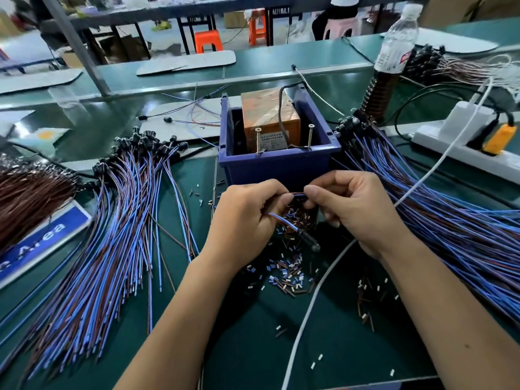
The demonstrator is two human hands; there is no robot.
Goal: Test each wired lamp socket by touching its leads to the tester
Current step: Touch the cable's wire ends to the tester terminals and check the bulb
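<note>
- A single wired lamp socket with thin blue and brown leads (282,220) is being held just in front of the dark blue plastic bin (277,164), its small clear bulb end (311,243) hanging down between the wrists.
- The leads are being pinched by the left hand (244,218), its fingers curled round them, and by the right hand (351,209), thumb and forefinger closed on the wire ends.
- The orange box tester (270,119) is being kept inside the bin, with two upright metal screws (284,137) standing at its front as contacts; the leads are not yet being touched to them.
- A large fanned bundle of blue-and-brown wired sockets (118,220) is lying on the left of the green mat (253,333), and another such bundle (450,209) on the right; which one is tested cannot be told.
- Much work is judged to be remaining, with both piles being large.
- Short cut insulation offcuts (287,274) are lying scattered under the hands.
</note>
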